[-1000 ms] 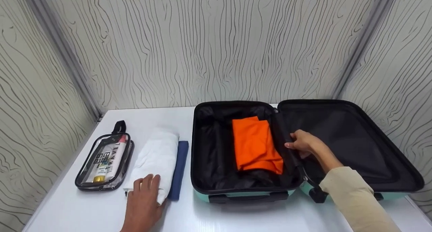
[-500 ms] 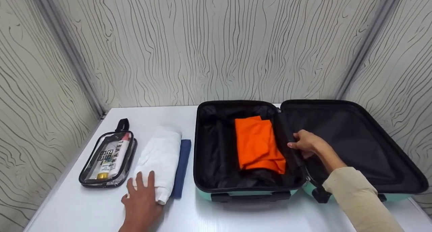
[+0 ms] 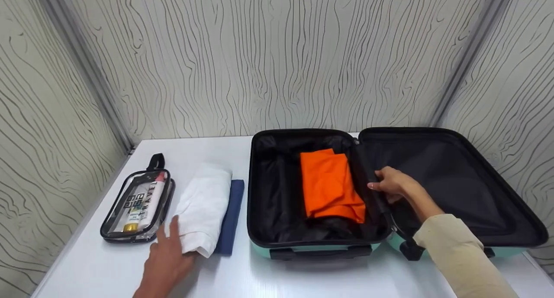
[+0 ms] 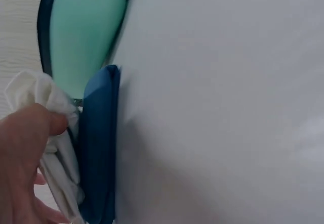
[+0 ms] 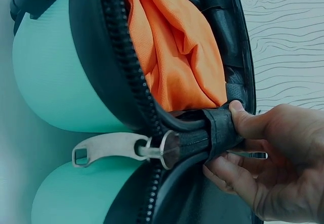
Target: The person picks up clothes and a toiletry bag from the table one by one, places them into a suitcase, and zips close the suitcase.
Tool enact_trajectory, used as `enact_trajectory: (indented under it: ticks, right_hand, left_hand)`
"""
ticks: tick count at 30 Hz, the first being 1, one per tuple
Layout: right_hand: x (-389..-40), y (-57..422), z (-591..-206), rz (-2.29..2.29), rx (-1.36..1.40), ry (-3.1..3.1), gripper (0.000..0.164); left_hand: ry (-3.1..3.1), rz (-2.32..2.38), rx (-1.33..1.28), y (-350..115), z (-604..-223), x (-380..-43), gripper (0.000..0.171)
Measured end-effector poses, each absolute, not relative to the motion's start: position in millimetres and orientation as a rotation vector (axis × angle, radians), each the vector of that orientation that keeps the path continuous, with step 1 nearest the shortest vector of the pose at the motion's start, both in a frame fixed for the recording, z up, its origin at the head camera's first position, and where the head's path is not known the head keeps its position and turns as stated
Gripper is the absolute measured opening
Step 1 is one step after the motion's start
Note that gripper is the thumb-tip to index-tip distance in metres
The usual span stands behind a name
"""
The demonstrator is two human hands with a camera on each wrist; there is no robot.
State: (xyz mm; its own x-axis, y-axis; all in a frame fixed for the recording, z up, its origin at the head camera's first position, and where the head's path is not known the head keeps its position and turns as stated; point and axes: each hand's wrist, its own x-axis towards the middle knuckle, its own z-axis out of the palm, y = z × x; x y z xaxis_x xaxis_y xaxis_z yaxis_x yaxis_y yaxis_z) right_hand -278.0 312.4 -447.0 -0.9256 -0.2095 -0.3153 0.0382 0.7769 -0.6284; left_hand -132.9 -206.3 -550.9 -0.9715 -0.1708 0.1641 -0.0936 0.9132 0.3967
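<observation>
A folded white cloth [image 3: 204,207] lies partly over a folded navy cloth [image 3: 232,215] on the table. My left hand [image 3: 166,257] grips the white cloth's near left corner. In the left wrist view the thumb [image 4: 56,123] presses on its bunched end, and the other fingers are mostly behind it. An open mint-green suitcase [image 3: 320,248] with black lining stands to the right. Folded orange cloth [image 3: 331,185] lies inside its left half. My right hand [image 3: 394,183] pinches the black fabric flap [image 5: 220,130] along the suitcase's hinge, between thumb and fingers.
A clear toiletry pouch [image 3: 137,207] with black trim and tubes inside lies at the table's left. A metal zipper pull [image 5: 111,145] hangs at the hinge end. Wood-grain panels [image 3: 207,64] enclose the back and sides.
My left hand has slid left and toward me, from on top of the white cloth to its near left corner. The cloth's near end has shifted slightly. My right hand stays at the hinge.
</observation>
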Motion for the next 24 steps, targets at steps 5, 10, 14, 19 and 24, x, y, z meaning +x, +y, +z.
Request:
enact_trajectory:
  ticks: [5,10,14,19,24]
  right_hand:
    - [-278,313,-448,-0.925,-0.116,2.597,0.03]
    - [-278,311,-450,-0.925,-0.092,2.598,0.034]
    - [-278,312,-451,-0.947,-0.077,2.591,0.034]
    - [-276,314,-449,-0.963,-0.09,2.583,0.033]
    - [-277,312,-447,-0.915,-0.091,2.598,0.04]
  left_hand:
    - [-2.867,-0.77,0.23,-215,-550,-134,0.09]
    - [-2.718,-1.128,0.251,-219,-551,-139,0.093]
    - [-2.591,-1.37,0.321,-222,-547,-142,0.095]
    - [-2.506,-1.827,0.441,-224,-535,-146,0.087]
    - [-2.231,-2.357,0.517,-233,-527,-151,0.079]
